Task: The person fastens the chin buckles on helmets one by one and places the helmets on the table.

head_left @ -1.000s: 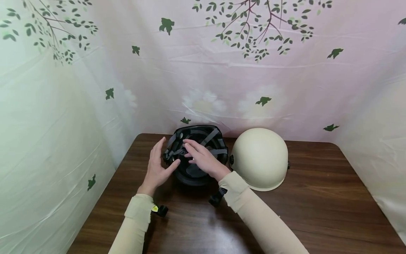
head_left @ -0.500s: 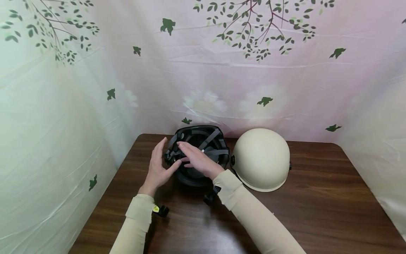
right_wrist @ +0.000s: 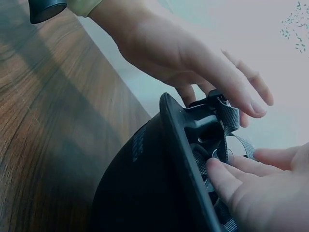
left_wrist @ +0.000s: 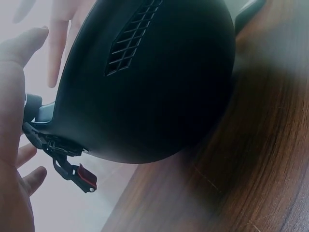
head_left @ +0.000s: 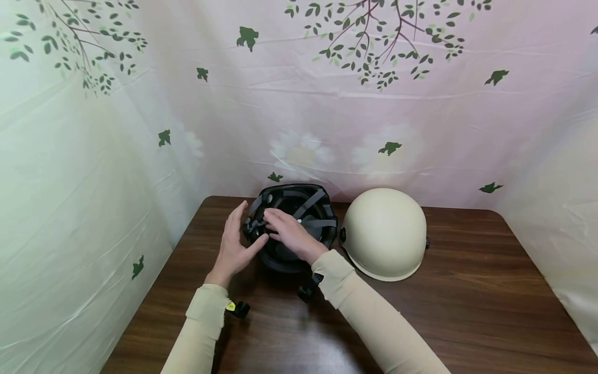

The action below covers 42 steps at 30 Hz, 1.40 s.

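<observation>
As we look down from the head view, the black helmet [head_left: 286,254] lies on the wooden table [head_left: 467,275], its hollow side toward us. Taking that helmet as our dial, we see the left hand [head_left: 232,252] at about nine o'clock, fingers spread and clasping nothing; we cannot tell whether it touches the rim. The right hand [head_left: 291,236] reaches over the hollow from five o'clock toward ten, fingers loosely extended, gripping nothing that we can make out. Grey straps [head_left: 310,203] cross the hollow at one and three o'clock. Just beside it, at three o'clock, sits the cream helmet [head_left: 385,234], dome up. A leaf-patterned curtain [head_left: 303,104] hangs at twelve. From the left wrist, we spot a vent grille [left_wrist: 133,43] at eleven o'clock on the black shell and a red-edged clip [left_wrist: 84,180] at seven.
</observation>
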### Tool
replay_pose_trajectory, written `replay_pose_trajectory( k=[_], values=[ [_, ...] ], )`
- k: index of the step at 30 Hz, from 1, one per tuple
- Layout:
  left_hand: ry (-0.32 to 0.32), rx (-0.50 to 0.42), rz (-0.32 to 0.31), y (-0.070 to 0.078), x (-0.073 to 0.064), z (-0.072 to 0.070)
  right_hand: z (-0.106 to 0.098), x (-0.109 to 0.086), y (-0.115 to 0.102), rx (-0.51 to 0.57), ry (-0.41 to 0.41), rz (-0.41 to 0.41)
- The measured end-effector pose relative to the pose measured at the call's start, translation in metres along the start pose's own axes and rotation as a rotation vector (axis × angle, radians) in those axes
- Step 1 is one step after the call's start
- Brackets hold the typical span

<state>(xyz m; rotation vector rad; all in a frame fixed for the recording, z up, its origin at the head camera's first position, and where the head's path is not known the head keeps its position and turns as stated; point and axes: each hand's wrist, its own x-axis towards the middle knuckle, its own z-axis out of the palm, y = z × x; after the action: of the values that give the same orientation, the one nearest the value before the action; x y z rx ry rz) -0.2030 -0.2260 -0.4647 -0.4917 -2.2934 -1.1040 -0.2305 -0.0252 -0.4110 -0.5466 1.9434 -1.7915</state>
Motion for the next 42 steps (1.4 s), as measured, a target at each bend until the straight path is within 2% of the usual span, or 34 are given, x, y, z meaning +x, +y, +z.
replay_pose_trajectory(
  k=[7,10,14,17,23,30,36,42],
  values=[
    [-0.002,0.01,0.011,0.0,-0.001,0.0,-0.002,0.001,0.001,0.106,0.064,-0.025],
    [-0.006,0.011,0.016,-0.001,0.0,-0.001,-0.004,0.0,0.002,0.036,0.09,-0.049],
    [-0.005,0.014,0.011,-0.001,0.0,-0.001,-0.006,-0.001,0.003,-0.154,0.115,-0.053],
    [-0.002,0.017,0.007,0.0,-0.001,-0.002,-0.005,-0.003,0.004,-0.215,0.104,-0.016],
    [-0.004,0.015,0.004,0.002,-0.003,-0.002,-0.004,-0.006,0.003,-0.201,0.052,0.033],
    [-0.008,0.012,0.002,0.0,-0.003,-0.002,-0.004,-0.006,0.005,-0.197,-0.002,0.025],
    [-0.004,0.0,0.002,0.001,-0.003,-0.003,-0.005,-0.007,0.006,-0.213,-0.004,0.004],
    [-0.013,0.004,-0.028,-0.002,-0.007,-0.005,-0.006,-0.01,0.006,-0.189,0.016,-0.018]
  ],
)
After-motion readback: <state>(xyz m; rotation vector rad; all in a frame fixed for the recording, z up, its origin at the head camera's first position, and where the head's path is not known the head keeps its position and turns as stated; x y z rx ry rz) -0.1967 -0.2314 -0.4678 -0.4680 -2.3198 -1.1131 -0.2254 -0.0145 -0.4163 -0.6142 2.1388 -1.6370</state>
